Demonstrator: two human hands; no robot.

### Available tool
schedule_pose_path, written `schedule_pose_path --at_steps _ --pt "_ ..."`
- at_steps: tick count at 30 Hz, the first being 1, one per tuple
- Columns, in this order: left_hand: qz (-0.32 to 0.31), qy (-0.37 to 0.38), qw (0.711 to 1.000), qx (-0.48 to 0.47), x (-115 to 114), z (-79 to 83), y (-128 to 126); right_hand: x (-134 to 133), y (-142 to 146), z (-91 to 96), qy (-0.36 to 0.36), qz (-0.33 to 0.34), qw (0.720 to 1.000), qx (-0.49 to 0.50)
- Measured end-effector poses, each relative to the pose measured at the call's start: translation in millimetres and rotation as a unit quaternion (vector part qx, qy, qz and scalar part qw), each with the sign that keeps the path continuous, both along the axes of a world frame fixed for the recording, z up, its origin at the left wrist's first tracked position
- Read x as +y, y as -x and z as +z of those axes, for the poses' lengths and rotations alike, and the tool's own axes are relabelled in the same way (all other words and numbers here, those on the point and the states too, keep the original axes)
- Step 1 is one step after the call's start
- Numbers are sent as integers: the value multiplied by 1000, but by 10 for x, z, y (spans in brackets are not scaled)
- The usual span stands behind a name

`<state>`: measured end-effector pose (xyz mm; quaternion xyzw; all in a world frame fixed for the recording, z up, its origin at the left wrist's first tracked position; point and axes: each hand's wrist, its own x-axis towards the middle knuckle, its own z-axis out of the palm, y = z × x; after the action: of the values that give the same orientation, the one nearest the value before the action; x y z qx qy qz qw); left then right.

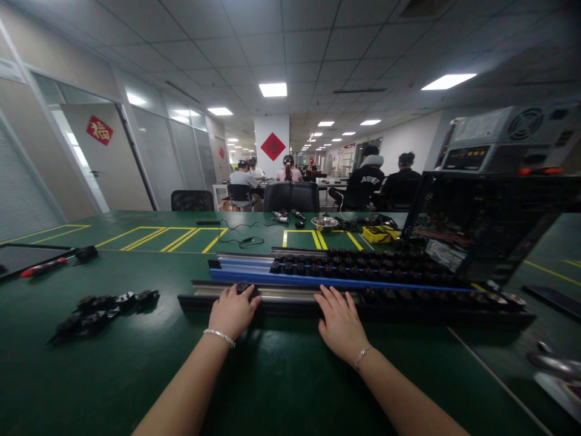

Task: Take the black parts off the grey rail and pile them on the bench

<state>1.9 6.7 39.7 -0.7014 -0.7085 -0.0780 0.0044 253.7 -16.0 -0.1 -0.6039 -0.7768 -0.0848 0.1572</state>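
Note:
A long black rail (pixel 281 295) with a silvery inner channel lies crosswise in front of me. At its left part, my left hand (pixel 231 312) has its fingers closed about a small black part (pixel 243 286) on the channel. My right hand (pixel 341 324) is open, its fingers stretched out and resting on the rail farther right. Several similar black parts (pixel 394 295) sit in a row along the rail's right portion. Just behind lies a blue-edged rail (pixel 254 275), with more black parts lined up on it.
Loose black parts (pixel 97 309) lie to the left, and a red-handled tool (pixel 43 267) beyond them. An open computer case (pixel 481 224) with power supplies (pixel 508 136) on top stands at right. Farther back are a metal bowl (pixel 324 223), a yellow item (pixel 380 234) and cables. Several people sit beyond.

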Motion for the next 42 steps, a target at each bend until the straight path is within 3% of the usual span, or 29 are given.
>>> schedule_pose_path --at_steps 27,42 --pt "43 18 999 -17 135 -71 341 17 -19 -35 -26 11 1000 5" --pt "89 37 995 -7 147 -9 456 18 -20 -38 -30 12 999 5"
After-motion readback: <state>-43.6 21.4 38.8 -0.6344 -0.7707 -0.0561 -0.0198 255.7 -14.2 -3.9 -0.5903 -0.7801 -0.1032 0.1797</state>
